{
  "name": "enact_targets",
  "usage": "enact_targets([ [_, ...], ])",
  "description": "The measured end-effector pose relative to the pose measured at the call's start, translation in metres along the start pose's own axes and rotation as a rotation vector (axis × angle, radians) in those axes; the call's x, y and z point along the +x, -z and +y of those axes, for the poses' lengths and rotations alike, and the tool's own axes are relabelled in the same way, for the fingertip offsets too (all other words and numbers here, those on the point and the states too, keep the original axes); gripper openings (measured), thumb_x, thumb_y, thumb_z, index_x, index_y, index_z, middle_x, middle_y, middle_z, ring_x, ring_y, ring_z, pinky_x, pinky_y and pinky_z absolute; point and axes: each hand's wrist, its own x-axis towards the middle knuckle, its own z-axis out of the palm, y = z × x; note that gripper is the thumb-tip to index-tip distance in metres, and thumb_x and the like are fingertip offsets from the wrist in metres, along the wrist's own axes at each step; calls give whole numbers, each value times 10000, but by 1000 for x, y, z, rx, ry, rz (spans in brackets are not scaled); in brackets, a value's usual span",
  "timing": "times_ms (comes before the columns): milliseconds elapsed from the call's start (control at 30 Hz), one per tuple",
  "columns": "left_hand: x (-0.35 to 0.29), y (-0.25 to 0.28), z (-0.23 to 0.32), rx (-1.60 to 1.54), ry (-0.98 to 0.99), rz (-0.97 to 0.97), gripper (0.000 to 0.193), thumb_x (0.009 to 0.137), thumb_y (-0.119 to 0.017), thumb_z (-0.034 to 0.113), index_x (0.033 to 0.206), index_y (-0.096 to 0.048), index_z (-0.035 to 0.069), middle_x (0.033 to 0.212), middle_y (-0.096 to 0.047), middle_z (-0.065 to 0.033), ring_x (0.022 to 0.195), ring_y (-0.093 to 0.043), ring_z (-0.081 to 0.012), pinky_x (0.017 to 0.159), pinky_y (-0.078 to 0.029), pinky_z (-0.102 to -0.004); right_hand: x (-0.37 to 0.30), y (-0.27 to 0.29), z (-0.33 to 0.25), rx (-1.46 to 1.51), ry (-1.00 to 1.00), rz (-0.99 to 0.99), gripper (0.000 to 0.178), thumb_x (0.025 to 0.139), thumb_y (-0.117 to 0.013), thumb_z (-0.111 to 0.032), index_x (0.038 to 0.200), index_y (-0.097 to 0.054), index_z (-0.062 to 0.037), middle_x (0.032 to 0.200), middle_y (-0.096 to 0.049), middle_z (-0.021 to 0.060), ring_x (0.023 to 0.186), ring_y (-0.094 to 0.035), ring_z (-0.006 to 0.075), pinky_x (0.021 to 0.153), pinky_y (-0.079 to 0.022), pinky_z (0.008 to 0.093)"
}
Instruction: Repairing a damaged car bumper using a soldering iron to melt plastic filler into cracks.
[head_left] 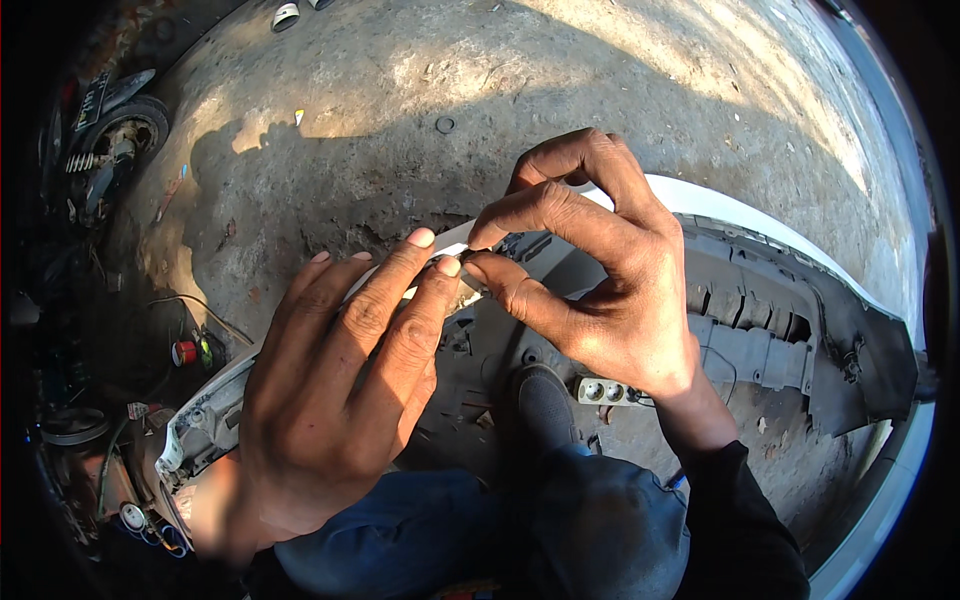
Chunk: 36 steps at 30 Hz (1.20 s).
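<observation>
Left hand (340,385) and right hand (620,275) meet at a white bumper (725,203).
The bumper curves across before the person; the left's 4 fingers stretch forward, thumb mostly hidden, grip unclear; the right arches, thumb and index fingertips nearly meeting, whether around something cannot be told.

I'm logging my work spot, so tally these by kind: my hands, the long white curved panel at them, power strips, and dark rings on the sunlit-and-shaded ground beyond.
Hands: 2, left hand and right hand
White curved panel: 1
Power strip: 1
Dark ring: 1
Total: 5
</observation>
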Motion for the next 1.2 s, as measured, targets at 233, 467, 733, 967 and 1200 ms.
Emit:
enact_targets([
  [233, 0, 7, 1, 6, 17, -52, 374, 820, -618, -48, 1191, -649, -25, 1224, -632, -158, 1062, -644, -330, 924, -522, -457, 0, 0, 3, -123, 147, -5, 255, 641, -823, -82, 886, -760, -102, 930, -616, 66, 867, -607, 209, 756, -471, 336],
  [467, -1, 10, 1, -16, 27, -76, 382, 813, -616, -54, 1192, -654, -16, 1242, -626, -161, 1079, -640, -329, 942, -518, -456, 0, -1, 5, -89, 164, -8, 260, 641, -822, -76, 893, -765, -98, 919, -618, 62, 849, -612, 203, 745, -470, 329],
  [733, -4, 7, 3, -346, 273, 84, 295, 894, -560, -42, 1187, -594, -34, 1120, -671, -209, 1055, -675, -345, 912, -539, -410, 3, -3, 0, 120, -26, -51, 197, 687, -800, -36, 873, -747, -72, 886, -635, 58, 882, -627, 191, 787, -497, 323],
  [967, 17, 10, 5, -293, 397, 17, 128, 899, -610, 19, 1014, -656, -11, 937, -697, -163, 874, -696, -286, 772, -527, -347, 16, 3, 2, 348, -222, -211, 165, 729, -794, -29, 875, -720, -51, 884, -643, 41, 879, -630, 166, 788, -483, 294],
  [1200, 21, 8, 2, -371, 470, -3, 115, 872, -615, -3, 983, -640, -19, 890, -676, -144, 863, -683, -264, 770, -516, -343, 33, 11, 8, 569, -417, -443, 141, 764, -785, -51, 885, -713, -49, 857, -660, 23, 840, -630, 131, 790, -491, 297],
])
